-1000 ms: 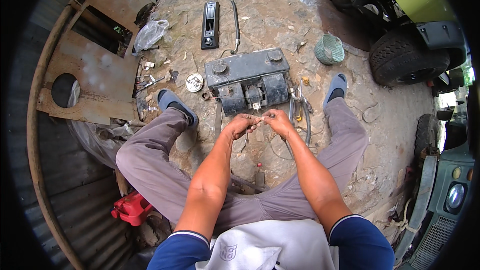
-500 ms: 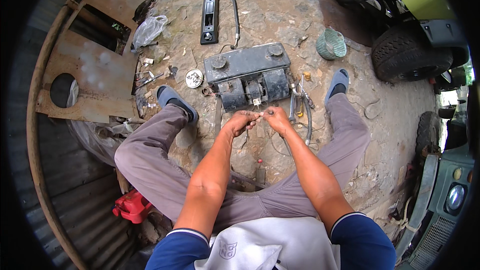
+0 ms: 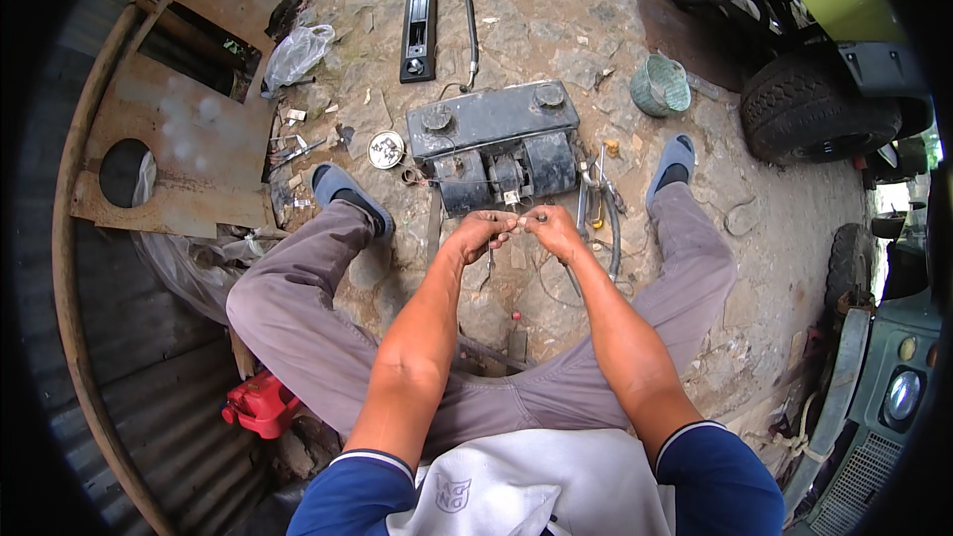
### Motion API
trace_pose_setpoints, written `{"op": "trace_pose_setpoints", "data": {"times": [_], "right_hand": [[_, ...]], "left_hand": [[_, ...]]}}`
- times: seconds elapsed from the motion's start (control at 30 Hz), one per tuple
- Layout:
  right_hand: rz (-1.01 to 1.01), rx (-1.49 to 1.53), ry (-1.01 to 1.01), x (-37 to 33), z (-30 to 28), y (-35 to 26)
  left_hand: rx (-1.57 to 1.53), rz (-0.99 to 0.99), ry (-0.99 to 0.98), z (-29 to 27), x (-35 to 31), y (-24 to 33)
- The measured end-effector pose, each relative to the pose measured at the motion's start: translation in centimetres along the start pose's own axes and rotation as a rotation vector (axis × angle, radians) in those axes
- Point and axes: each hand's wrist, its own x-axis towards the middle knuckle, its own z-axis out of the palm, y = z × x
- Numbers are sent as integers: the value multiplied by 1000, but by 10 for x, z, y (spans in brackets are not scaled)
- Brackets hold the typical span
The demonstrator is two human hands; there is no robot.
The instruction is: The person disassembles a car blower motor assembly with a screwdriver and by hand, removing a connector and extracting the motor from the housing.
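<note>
Just in front of a black blower unit [image 3: 493, 122] on the ground, my two hands meet at the fingertips. The unit has two round knobs on its long box, with drum-shaped housings and a motor on the near side. My left hand [image 3: 480, 234] is closed in a pinch, and so is my right hand [image 3: 555, 231]. Whatever sits between the fingers is too small to make out. Beyond the fingertips, a small pale connector [image 3: 511, 198] shows at the unit's near edge. Thin wires run across the housings.
Wrenches and a hose [image 3: 612, 238] lie right of the unit. To its left are a round tin of small parts [image 3: 385, 149] and pliers [image 3: 295, 151]. A black control panel [image 3: 418, 35] and another hose [image 3: 469, 30] lie beyond. A green basket [image 3: 660, 86] stands near a tyre [image 3: 819, 109].
Both hands stay together at nearly the same spot, with a slight shift of the fingers. The whole view has moved very slightly; the unit stays where it was.
</note>
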Motion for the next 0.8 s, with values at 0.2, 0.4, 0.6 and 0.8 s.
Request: {"op": "trace_pose_setpoints", "data": {"times": [0.2,0.4,0.6,0.8], "right_hand": [[93,41,-47,-4,-3,-8],[165,51,-50,-2,0,-10],[304,356,-65,-2,0,-6],[286,387,-71,1,4,-5]], "left_hand": [[33,-4,57,-1,-1,2],[74,16,11,-8,0,-3],[131,8,45,-3,2,0],[99,8,123,0,-1,0]]}}
